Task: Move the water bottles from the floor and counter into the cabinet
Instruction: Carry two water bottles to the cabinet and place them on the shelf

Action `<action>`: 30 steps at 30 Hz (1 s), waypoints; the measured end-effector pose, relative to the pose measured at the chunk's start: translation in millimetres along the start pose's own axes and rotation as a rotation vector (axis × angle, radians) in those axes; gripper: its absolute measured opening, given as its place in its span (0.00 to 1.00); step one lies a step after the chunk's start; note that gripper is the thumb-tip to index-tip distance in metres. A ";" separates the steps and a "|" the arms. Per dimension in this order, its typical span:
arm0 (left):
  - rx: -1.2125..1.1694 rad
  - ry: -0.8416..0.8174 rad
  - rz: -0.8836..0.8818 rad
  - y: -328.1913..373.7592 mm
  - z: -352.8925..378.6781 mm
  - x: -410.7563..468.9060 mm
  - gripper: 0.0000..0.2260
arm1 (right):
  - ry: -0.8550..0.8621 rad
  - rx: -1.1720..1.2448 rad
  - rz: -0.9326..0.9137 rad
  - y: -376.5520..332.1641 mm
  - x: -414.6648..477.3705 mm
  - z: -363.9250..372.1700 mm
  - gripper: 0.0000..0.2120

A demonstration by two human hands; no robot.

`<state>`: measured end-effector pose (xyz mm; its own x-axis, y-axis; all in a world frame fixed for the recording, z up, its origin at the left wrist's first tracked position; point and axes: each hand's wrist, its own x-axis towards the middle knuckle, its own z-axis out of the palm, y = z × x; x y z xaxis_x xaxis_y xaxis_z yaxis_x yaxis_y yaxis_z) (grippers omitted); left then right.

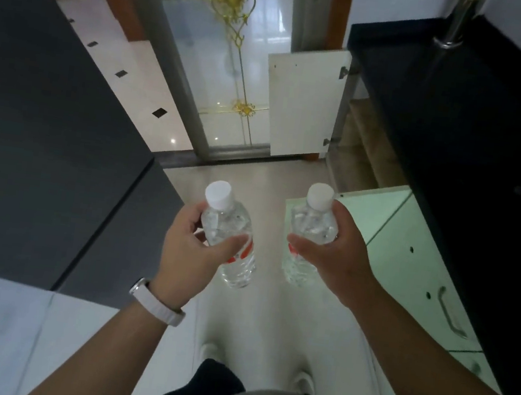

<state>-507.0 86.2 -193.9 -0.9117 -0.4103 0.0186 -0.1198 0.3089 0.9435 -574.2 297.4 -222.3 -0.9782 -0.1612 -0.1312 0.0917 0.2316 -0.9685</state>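
My left grip [192, 248] holds one clear plastic white-capped water bottle [231, 239]; my right grip [332, 255] holds another [309, 233], both upright above the pale tiled floor [258, 312], near the open white cabinet door [301, 107].

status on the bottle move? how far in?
Mid-carry. Done: cabinet door ahead stands open. In hand: left hand holds one capped bottle, right hand another bottle. Left: shelving both. No stored or waiting bottles are visible.
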 end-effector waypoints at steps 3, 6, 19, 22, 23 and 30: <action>-0.005 0.011 0.007 -12.4 -14.3 33.9 0.23 | -0.030 -0.045 0.015 -4.1 29.5 24.6 0.39; -0.033 -0.001 -0.004 -35.2 -33.8 78.3 0.31 | -0.013 -0.085 0.016 -13.3 63.4 56.2 0.34; -0.171 -0.168 0.034 -85.9 -131.6 284.4 0.29 | 0.156 -0.198 -0.028 -91.1 197.2 203.7 0.25; -0.177 -0.189 0.039 -86.0 -134.5 313.4 0.29 | 0.182 -0.211 -0.034 -102.0 215.9 216.5 0.27; -0.182 -0.193 0.032 -85.7 -133.7 322.3 0.31 | 0.187 -0.220 -0.038 -104.3 222.1 219.2 0.28; -0.133 -0.270 0.025 -90.2 -107.5 382.1 0.30 | 0.224 -0.208 -0.018 -101.5 276.9 216.7 0.32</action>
<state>-802.3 -190.6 -236.4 -0.9875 -0.1550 -0.0293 -0.0595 0.1941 0.9792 -814.0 21.3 -206.2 -0.9982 0.0429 -0.0420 0.0563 0.4260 -0.9030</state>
